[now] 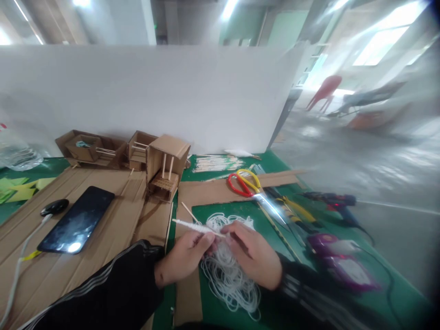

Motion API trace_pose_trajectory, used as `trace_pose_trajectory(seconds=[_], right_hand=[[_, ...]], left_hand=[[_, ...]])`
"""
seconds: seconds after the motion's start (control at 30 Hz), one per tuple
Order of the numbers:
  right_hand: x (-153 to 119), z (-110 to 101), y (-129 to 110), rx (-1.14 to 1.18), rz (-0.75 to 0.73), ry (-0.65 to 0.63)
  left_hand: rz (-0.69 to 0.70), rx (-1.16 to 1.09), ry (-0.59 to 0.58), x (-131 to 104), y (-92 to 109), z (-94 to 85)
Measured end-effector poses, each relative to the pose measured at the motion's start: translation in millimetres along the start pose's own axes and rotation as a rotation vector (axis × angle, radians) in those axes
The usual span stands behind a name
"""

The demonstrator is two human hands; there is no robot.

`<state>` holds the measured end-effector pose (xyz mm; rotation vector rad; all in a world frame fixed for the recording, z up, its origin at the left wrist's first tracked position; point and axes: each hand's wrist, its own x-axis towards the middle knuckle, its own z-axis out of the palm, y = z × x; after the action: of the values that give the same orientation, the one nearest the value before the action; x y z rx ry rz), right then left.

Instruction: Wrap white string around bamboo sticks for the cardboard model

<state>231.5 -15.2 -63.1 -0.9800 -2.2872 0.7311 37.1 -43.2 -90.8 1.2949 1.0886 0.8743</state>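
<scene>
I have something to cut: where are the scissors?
In the head view, the scissors lie right of centre, beyond the right hand, handles over a cardboard strip.

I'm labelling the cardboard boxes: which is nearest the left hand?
The rightmost cardboard box, with two upright sticks inside; the left box and middle box sit farther from the left hand.

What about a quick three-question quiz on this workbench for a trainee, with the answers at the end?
1. True or false: the phone lies on cardboard.
2. Besides metal grey, which colours are the scissors? A: blue and green. B: red and yellow. C: black and orange.
3. Fill in: near a pile of white string, the left hand pinches a thin ____.

Key: 1 true; 2 B; 3 stick.
</scene>
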Motion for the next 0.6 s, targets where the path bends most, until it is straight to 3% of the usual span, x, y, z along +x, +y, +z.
trace_pose_trajectory(seconds=[0.37, 0.6], right_hand=[[0.1, 1.2, -0.8, -0.072, 0.006, 0.082], [0.1, -0.1, 1.9, -0.065, -0.01, 0.036]], left_hand=[[-0.012, -0.059, -0.002, 0.8, -1.9, -0.5], [-0.004, -0.077, 0.052, 1.3, -5.6, 0.5]])
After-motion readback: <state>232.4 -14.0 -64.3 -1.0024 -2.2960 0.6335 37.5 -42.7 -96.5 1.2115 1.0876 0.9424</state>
